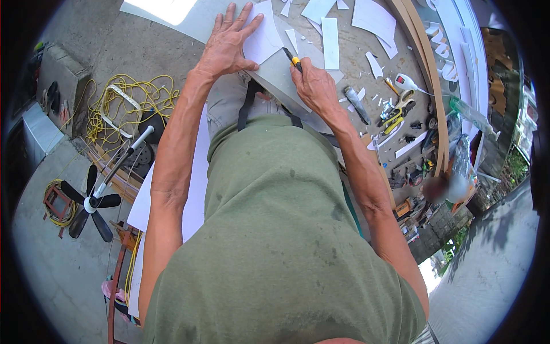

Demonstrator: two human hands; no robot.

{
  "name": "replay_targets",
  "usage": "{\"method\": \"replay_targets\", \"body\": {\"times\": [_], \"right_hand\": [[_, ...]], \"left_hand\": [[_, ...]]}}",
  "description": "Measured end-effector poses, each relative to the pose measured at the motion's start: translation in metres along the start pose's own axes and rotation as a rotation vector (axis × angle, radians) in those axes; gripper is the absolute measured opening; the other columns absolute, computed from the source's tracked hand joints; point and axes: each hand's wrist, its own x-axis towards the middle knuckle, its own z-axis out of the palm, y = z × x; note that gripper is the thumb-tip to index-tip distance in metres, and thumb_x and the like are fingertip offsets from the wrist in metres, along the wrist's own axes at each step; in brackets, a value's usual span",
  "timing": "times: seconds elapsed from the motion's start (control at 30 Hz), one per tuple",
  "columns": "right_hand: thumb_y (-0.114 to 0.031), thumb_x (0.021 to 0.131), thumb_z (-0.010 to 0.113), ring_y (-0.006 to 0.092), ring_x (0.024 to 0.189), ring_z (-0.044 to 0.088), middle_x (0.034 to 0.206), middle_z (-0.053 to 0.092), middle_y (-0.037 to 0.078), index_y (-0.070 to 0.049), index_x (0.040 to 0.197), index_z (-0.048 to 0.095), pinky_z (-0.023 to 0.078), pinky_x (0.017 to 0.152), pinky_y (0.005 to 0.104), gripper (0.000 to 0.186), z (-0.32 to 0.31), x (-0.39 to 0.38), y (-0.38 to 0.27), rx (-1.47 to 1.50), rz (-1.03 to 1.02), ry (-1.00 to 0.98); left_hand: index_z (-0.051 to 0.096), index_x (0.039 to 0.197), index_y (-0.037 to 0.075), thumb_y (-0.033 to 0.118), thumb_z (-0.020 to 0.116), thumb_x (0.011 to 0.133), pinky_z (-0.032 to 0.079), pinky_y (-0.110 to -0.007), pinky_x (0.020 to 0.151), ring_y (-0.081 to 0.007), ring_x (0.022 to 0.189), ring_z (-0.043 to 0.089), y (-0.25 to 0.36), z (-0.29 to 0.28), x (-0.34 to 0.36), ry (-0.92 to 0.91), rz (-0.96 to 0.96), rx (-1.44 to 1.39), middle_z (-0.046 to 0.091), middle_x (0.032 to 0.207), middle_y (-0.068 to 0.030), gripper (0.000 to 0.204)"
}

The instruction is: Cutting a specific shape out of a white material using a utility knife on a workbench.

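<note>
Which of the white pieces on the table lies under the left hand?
The large white sheet under the left hand; the other white pieces lie loose farther up, untouched.

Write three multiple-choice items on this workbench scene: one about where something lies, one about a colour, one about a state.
1. Where does the coiled yellow cable lie?
A. On the ground to the person's left
B. On the workbench by the scraps
C. Over the person's shoulder

2. What colour marks the utility knife in the right hand?
A. Red
B. Yellow and black
C. Blue

3. How does the left hand rest?
A. Closed in a fist
B. Lifted off the sheet
C. Flat, fingers spread on the white sheet

Answers: 1 A, the coil sits on the concrete beside the standing fan. 2 B, the knife's body shows yellow with black. 3 C, the palm presses the sheet with fingers splayed.
</note>
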Motion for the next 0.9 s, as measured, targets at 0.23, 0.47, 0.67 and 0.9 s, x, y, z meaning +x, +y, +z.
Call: {"method": "replay_targets", "body": {"times": [0.23,0.47,0.67,0.9], "right_hand": [[-0.031,0.103,0.054,0.0468,0.072,0.067,0.077,0.067,0.026,-0.002,0.096,0.049,0.051,0.066,0.0549,0.031,0.001,0.006,-0.002,-0.032,-0.012,-0.013],[-0.034,0.104,0.052,0.0474,0.071,0.066,0.075,0.067,0.026,-0.002,0.098,0.048,0.050,0.066,0.0554,0.032,0.000,0.009,-0.002,-0.020,-0.027,-0.020],[-0.032,0.103,0.053,0.0478,0.074,0.067,0.078,0.068,0.027,-0.002,0.097,0.049,0.050,0.067,0.0560,0.031,-0.001,0.010,-0.005,-0.023,-0.003,-0.043],[-0.032,0.103,0.053,0.0480,0.074,0.067,0.078,0.067,0.028,-0.002,0.098,0.049,0.050,0.067,0.0563,0.031,-0.001,0.011,-0.005,-0.038,-0.006,-0.049]], "left_hand": [[0.033,0.159,0.038,0.045,0.095,0.042,0.012,-0.051,0.130,-0.0313,0.157,0.014,-0.004,0.006,-0.001,0.014,-0.010,0.009,0.021,0.170,0.0026,0.132],[0.035,0.159,0.011,0.047,0.092,0.053,0.010,-0.064,0.123,-0.0492,0.155,0.007,0.005,-0.020,0.007,-0.198,-0.017,-0.058,0.016,0.168,-0.0216,0.125],[0.035,0.158,0.011,0.046,0.093,0.050,0.012,-0.063,0.123,-0.0503,0.154,0.007,0.006,-0.021,0.005,-0.177,-0.012,-0.053,0.017,0.168,-0.0224,0.128],[0.037,0.157,0.010,0.042,0.094,0.050,0.013,-0.063,0.123,-0.0502,0.154,0.008,0.010,-0.024,0.007,-0.198,-0.021,-0.027,0.017,0.168,-0.0224,0.125]]}}
